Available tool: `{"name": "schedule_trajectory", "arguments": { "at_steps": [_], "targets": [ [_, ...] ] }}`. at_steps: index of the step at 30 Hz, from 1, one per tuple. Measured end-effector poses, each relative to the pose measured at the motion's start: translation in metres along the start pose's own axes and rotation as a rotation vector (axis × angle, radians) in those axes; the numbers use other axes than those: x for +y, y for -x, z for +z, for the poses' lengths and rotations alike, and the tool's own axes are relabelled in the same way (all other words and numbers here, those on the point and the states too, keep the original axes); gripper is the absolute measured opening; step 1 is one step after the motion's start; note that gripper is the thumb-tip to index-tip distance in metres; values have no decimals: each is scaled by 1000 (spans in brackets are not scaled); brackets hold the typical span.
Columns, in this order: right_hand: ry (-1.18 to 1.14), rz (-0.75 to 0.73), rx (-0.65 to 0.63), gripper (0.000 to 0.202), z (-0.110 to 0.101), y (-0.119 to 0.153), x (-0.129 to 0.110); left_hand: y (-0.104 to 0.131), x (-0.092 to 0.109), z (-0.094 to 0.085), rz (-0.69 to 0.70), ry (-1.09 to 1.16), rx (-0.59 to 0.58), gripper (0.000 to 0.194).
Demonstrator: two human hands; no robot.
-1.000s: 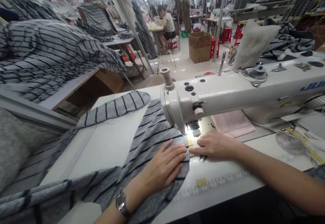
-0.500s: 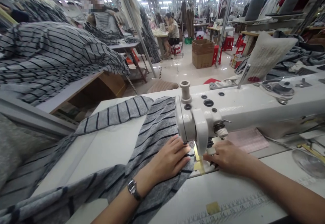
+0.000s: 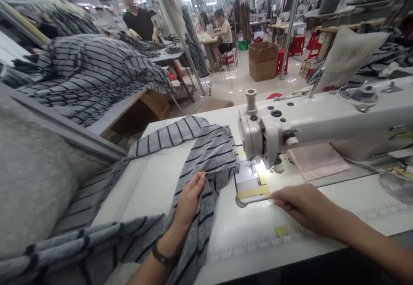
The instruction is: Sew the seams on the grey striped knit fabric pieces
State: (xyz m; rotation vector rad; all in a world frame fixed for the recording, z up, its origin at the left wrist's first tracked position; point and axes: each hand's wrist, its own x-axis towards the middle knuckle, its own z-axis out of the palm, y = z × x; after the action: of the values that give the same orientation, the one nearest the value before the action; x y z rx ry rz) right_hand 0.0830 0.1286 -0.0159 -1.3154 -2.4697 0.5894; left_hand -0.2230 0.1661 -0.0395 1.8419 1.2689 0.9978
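Note:
My left hand (image 3: 187, 199) pinches a grey knit fabric with dark stripes (image 3: 211, 149) at its near edge, left of the sewing machine (image 3: 254, 132). The fabric lies partly folded on the white table and trails off towards the lower left. Its right edge is beside the metal plate (image 3: 245, 175) under the lit needle area, apart from the needle. My right hand (image 3: 305, 205) is closed, its fingertips just right of the plate's yellow tape (image 3: 253, 191). Whatever those fingers may hold is too small or hidden to make out.
A pink cloth (image 3: 318, 162) lies under the machine arm. Along the table's front edge runs a ruler strip (image 3: 254, 246). A heap of striped fabric (image 3: 100, 69) covers a bench at the left. Co-workers and a cardboard box (image 3: 263, 61) are farther back.
The fabric has come out from under the needle area and shifted left with my left hand. My right hand has drawn back from beneath the machine head. The view has turned slightly.

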Motion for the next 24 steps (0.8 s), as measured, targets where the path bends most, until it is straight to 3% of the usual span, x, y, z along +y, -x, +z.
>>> {"name": "schedule_trajectory", "arguments": {
  "at_steps": [2,4,6,9,12,14,16,21,24],
  "targets": [
    [-30,-29,19,39,12,27,-9,30,16,0,81,-22,-123,32],
    [-19,-69,50,55,25,49,-20,53,35,7,275,-111,-325,18],
    [26,-108,78,57,38,60,-34,57,46,14,452,-253,-354,16],
    [161,-196,170,45,52,56,-57,27,36,22,594,-503,-213,21],
    [322,-304,192,43,58,47,-70,-10,11,28,606,-717,-129,23],
    [399,-355,188,44,59,49,-71,-21,-2,29,603,-760,-114,27],
    [437,-378,226,42,61,58,-68,-22,-6,27,614,-762,-139,31],
    [413,-323,491,43,73,82,-60,-32,6,15,720,-897,-308,50],
    [415,-335,455,40,74,84,-56,-54,14,10,769,-988,-347,42]
  ]
}}
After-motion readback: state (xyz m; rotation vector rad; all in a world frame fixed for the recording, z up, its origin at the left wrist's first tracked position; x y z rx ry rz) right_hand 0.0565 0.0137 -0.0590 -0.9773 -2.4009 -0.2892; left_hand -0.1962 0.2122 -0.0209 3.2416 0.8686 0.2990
